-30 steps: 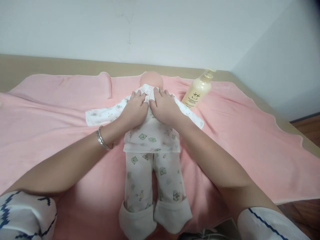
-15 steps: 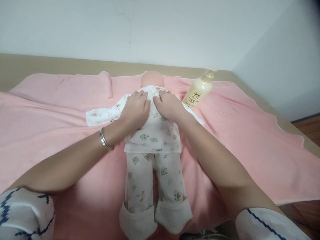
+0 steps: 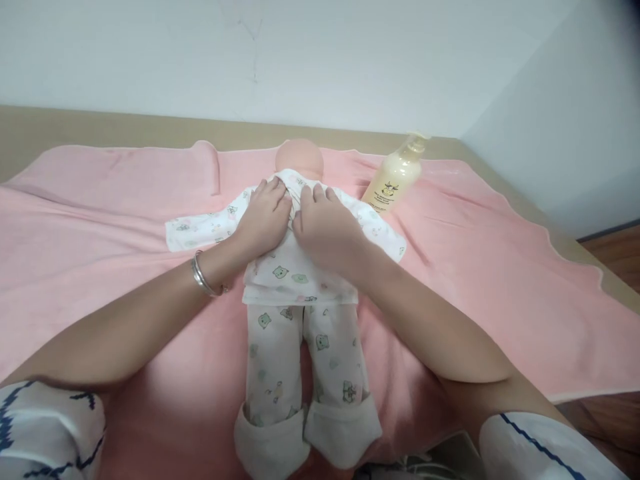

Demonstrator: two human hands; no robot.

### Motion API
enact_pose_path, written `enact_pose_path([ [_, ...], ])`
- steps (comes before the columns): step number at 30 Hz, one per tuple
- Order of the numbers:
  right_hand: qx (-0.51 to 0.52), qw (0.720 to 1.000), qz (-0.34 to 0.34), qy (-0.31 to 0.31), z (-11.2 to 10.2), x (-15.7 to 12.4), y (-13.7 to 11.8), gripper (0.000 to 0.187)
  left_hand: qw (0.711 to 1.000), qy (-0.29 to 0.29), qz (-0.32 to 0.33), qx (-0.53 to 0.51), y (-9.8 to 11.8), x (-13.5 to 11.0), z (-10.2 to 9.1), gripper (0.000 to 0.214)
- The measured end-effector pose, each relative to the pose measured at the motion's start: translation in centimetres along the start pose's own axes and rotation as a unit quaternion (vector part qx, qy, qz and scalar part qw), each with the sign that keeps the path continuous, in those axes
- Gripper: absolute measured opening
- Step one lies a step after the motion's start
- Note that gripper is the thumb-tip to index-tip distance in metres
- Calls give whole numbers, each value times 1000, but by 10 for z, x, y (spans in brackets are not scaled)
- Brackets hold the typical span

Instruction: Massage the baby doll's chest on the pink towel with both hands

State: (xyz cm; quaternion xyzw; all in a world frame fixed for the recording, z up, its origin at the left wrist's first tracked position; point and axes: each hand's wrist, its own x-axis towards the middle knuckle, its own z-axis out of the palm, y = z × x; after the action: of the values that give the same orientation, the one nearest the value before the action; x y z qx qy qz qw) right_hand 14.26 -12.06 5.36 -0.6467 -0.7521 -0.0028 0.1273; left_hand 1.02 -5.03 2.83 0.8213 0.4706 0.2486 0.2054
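A baby doll [image 3: 296, 157] lies along the middle of a pink towel [image 3: 100, 220], head far from me, dressed in a white printed top [image 3: 295, 270] and matching trousers [image 3: 305, 353] with turned-up cuffs. My left hand [image 3: 264, 220], a silver bangle on its wrist, rests on the doll's upper chest with fingers pressed into the top's fabric near the collar. My right hand [image 3: 327, 230] lies beside it, touching, fingers also pinching the fabric at the neck.
A cream pump bottle [image 3: 393, 180] lies tilted on the towel just right of the doll's head. The towel covers a beige surface [image 3: 75, 127] against a white wall. A wooden floor [image 3: 613, 250] shows at the right.
Both hands have shifted slightly on the doll's chest, drawing the top's fabric together near the collar. The view has moved a little; the doll stays in place.
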Motion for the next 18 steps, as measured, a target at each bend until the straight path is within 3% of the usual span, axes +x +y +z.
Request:
enact_pose_path([
  [5,-31,999,-13,-24,-1,-3,-11,56,998,59,-18,-31,-7,-8,7,58],
  [13,97,992,73,-30,4,30,21,63,992,94,-40,-71,-5,-13,11,59],
  [18,103,993,49,32,-16,20,19,65,991,105,-37,-73,-4,-14,11,56],
])
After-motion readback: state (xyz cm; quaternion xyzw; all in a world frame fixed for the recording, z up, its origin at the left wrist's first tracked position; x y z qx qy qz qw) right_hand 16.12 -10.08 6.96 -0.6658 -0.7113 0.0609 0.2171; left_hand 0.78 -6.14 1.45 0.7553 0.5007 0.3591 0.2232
